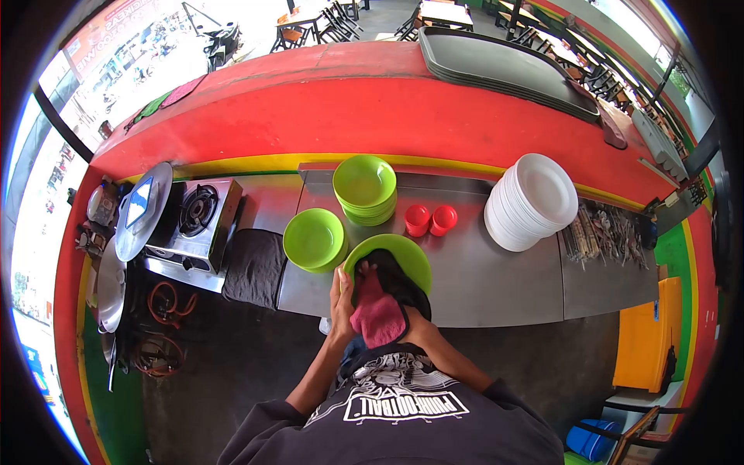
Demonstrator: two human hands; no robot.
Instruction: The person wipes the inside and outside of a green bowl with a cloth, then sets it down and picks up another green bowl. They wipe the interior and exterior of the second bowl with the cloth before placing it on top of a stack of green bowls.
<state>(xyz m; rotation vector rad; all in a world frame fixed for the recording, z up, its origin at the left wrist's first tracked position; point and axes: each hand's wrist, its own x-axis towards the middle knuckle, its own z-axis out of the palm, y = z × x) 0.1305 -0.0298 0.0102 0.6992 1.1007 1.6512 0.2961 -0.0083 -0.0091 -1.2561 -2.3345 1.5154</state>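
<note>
A green bowl (pixel 415 260) is tipped up in front of me at the counter's near edge. My left hand (pixel 341 302) grips its left side, fingers wrapped round the rim. My right hand (pixel 418 328) presses a maroon and black cloth (pixel 378 314) into the bowl; the cloth covers most of this hand, with fingertips showing near the bowl's inside. Just beyond, another green bowl (pixel 314 239) sits on the left, beside a taller stack of green bowls (pixel 364 182). Two small red cups, a left one (pixel 417 221) and a right one (pixel 443 221), stand right of the stack.
A stack of white plates (pixel 535 201) and a pile of cutlery (pixel 604 236) lie right on the steel counter (pixel 496 287). Left are a folded black cloth (pixel 254 266) and a gas stove (pixel 198 213). Grey trays (pixel 504 66) rest on the red wall (pixel 310 105).
</note>
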